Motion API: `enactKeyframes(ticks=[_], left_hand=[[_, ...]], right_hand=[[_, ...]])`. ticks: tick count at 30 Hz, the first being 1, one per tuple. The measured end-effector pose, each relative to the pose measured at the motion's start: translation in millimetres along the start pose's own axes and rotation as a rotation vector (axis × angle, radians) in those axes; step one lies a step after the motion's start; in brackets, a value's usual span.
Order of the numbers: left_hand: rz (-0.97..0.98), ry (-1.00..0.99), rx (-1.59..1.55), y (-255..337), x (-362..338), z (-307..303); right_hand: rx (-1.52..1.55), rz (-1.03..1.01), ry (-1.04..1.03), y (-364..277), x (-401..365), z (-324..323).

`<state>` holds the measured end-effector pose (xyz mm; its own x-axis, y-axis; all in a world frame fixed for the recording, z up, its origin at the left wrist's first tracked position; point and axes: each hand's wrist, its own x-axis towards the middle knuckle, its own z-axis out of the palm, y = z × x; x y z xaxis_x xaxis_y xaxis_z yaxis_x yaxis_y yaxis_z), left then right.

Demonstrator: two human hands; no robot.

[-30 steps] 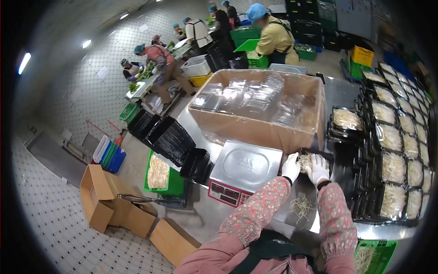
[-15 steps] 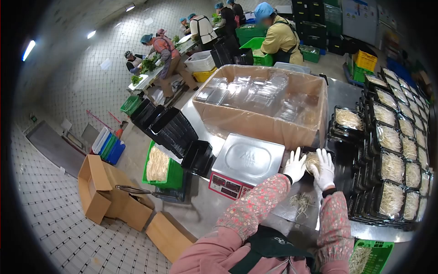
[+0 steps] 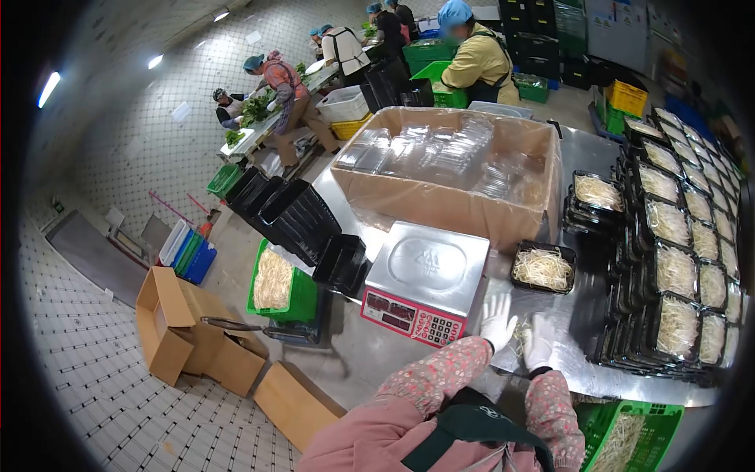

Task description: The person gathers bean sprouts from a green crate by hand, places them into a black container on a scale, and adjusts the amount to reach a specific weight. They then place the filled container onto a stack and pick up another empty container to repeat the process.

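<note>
My left hand (image 3: 498, 323), in a white glove, lies on the steel table with its fingers stretched out and apart. Beside it on the right, my gloved right hand (image 3: 539, 341) is slightly blurred, its fingers extended. Between the two hands are loose bean sprouts (image 3: 520, 335), partly covered by them. Just beyond my hands stands a black tray (image 3: 515, 277) filled with bean sprouts (image 3: 545, 268), touched by neither hand. To the left is a weighing scale (image 3: 425, 267) with a bare metal plate and a red keypad panel.
Behind the scale stands a carton (image 3: 440, 206) of clear plastic lids. Stacked filled trays (image 3: 675, 271) line the right side. Empty black trays (image 3: 303, 220) and a green crate (image 3: 303, 299) of sprouts are left; another green crate (image 3: 657, 429) sits below right. Co-workers (image 3: 481, 63) work behind.
Both hands have left the filled tray and moved back toward my body, down to the loose sprouts. The tray now stands uncovered in view.
</note>
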<state>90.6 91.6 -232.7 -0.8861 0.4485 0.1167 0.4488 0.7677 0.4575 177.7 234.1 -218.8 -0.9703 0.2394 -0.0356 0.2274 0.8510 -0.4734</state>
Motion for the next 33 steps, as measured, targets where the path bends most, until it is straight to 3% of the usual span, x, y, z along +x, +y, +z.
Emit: enactKeyframes(ticks=[1, 2, 4, 6, 9, 11, 13, 16, 18, 22, 24, 27, 29, 33], left_hand=[[0.073, -0.029, 0.004, 2.9, 5.3, 9.0], [0.157, -0.145, -0.047, 9.8, 6.1, 9.5], [0.224, -0.270, -0.080, 18.0, -5.0, 11.3], [0.316, -0.349, -0.317, 17.2, -27.3, -3.5], [0.221, -0.179, -0.122, 16.9, -63.7, -54.6], [0.091, -0.165, -0.028, -2.4, -82.2, -59.5], [0.070, -0.251, 0.123, -13.7, -86.3, -54.2], [0.114, -0.219, 0.182, -8.2, -67.4, -34.4], [0.224, -0.187, 0.119, 4.8, -47.9, -28.1], [0.469, -0.302, 0.011, 41.3, -10.4, -9.7], [0.612, -0.392, -0.027, 60.9, 1.3, 8.4], [0.751, -0.433, -0.007, 86.5, 0.9, 32.6], [0.845, -0.446, -0.036, 101.8, -3.2, 49.1], [0.813, -0.444, 0.044, 106.7, 4.5, 43.4]], right_hand=[[0.081, -0.107, -0.037, -9.0, -3.2, 3.7], [0.102, -0.170, 0.083, -10.3, -4.6, 15.3], [0.220, -0.185, 0.048, 18.9, -20.7, 13.1], [0.426, -0.176, 0.222, 18.8, -49.0, -19.2], [0.304, -0.207, 0.479, 30.9, -80.7, -71.8], [0.427, -0.016, 0.574, 53.3, -108.5, -68.2], [0.342, 0.063, 0.650, 62.0, -137.1, -62.7], [0.426, 0.165, 0.745, 56.9, -167.0, -36.6], [0.655, 0.324, 0.719, 42.3, -180.7, -18.6], [1.033, 0.378, 0.738, 26.4, -195.7, 19.9], [1.237, 0.575, 0.666, 28.9, -200.4, 38.3], [1.665, 0.936, 0.731, 29.0, -187.8, 54.3], [1.803, 0.915, 0.762, 32.7, -178.6, 66.7], [1.951, 0.838, 0.842, 25.9, -174.1, 70.4]])
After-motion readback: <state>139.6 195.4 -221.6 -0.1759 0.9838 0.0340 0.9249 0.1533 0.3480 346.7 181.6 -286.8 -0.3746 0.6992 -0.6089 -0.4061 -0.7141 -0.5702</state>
